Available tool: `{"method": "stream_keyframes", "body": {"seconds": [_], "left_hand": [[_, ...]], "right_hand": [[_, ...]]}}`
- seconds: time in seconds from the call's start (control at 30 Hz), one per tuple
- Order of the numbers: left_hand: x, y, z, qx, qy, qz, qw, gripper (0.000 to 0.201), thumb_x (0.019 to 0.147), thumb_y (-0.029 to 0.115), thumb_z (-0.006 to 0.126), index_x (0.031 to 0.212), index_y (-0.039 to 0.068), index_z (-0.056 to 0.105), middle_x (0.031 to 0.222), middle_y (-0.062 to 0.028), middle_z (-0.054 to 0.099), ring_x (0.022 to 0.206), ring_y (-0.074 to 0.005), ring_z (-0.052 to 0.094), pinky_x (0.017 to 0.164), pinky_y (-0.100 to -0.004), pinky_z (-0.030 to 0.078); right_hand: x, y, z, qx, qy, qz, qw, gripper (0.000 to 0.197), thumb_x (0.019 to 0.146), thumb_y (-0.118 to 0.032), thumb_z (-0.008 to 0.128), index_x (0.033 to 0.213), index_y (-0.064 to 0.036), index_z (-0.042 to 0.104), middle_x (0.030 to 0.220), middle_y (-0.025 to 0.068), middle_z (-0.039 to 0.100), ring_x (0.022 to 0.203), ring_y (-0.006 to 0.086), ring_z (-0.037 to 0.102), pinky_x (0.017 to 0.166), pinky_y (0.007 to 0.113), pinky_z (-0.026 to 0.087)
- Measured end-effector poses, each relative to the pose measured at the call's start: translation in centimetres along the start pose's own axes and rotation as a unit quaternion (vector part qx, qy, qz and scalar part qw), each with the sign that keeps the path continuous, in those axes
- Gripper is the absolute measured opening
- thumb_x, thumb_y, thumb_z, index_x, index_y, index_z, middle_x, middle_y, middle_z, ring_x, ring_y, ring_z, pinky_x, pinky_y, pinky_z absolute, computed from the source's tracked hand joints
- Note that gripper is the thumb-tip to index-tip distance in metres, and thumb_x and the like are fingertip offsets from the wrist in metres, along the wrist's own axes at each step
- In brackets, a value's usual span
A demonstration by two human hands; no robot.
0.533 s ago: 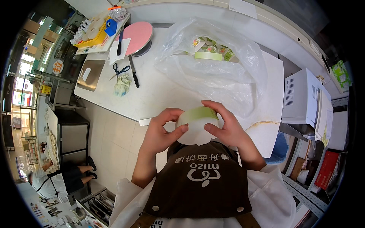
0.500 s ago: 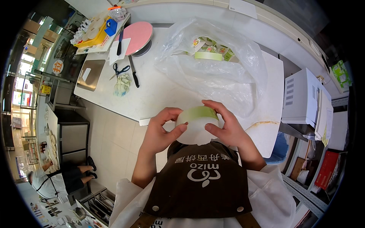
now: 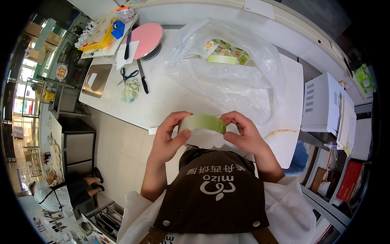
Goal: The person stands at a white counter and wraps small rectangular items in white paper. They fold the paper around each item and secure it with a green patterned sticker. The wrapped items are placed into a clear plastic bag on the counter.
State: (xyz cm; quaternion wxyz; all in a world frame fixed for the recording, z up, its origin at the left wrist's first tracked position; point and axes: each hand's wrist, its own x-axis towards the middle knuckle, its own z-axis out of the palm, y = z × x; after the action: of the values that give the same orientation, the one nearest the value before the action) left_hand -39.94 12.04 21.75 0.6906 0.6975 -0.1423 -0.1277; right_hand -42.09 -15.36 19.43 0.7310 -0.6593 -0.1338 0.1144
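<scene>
Between my two hands, in front of the apron, is a round piece with a light green band and a thin white part with a wavy edge below it; its exact kind is unclear. My left hand grips its left side, thumb near the band's lower edge. The right side is pinched by my right hand, with thumb and fingertips on the rim. Beyond them on the table, a crumpled clear plastic bag contains several green and flower-printed pieces, among them a similar green band.
On the white table lie scissors, a knife, a crumpled cloth and a metal plate. A pink turntable stands behind. A white appliance is at right. Another person works at far left.
The green-banded piece has shifted slightly left and tipped, so its band shows more and the white part less. My right-hand fingers have drawn in to its right rim.
</scene>
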Motion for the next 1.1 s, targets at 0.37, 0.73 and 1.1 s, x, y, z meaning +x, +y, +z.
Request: {"method": "stream_keyframes", "body": {"seconds": [0.37, 0.73, 1.1], "left_hand": [[0.6, 1.8, 0.6, 0.058, -0.032, 0.016, 0.998, 0.061, 0.088, 0.009, 0.057, 0.148, 0.003, 0.053, 0.153, -0.018, 0.052, 0.144, -0.029, 0.044, 0.12, -0.0411, 0.031], [0.3, 1.9, 4.3, 0.21, -0.029, 0.016, 0.977, 0.05, 0.096, 0.008, 0.067, 0.144, -0.001, 0.055, 0.139, -0.0184, 0.064, 0.127, -0.0277, 0.062, 0.108, -0.0371, 0.046], [0.1, 1.8, 5.8, 0.098, 0.071, -0.055, 0.991, 0.028, 0.1, 0.007, 0.068, 0.126, -0.001, 0.071, 0.114, -0.0107, 0.077, 0.106, -0.0146, 0.069, 0.095, -0.0303, 0.053]], "right_hand": [[-0.6, 0.0, 0.0, 0.154, -0.07, 0.045, 0.985, 0.037, 0.094, -0.006, 0.071, 0.13, -0.001, 0.062, 0.115, 0.003, 0.065, 0.109, 0.013, 0.056, 0.101, 0.031, 0.043], [-0.1, 0.3, 2.1, -0.028, -0.005, -0.035, 0.999, 0.043, 0.094, 0.002, 0.067, 0.135, -0.0056, 0.06, 0.104, 0.0039, 0.063, 0.097, 0.013, 0.059, 0.086, 0.029, 0.05], [0.0, 0.6, 2.9, -0.059, 0.032, -0.031, 0.997, 0.042, 0.094, 0.005, 0.066, 0.132, -0.0065, 0.052, 0.11, 0.006, 0.066, 0.098, 0.0126, 0.06, 0.086, 0.03, 0.051]]}}
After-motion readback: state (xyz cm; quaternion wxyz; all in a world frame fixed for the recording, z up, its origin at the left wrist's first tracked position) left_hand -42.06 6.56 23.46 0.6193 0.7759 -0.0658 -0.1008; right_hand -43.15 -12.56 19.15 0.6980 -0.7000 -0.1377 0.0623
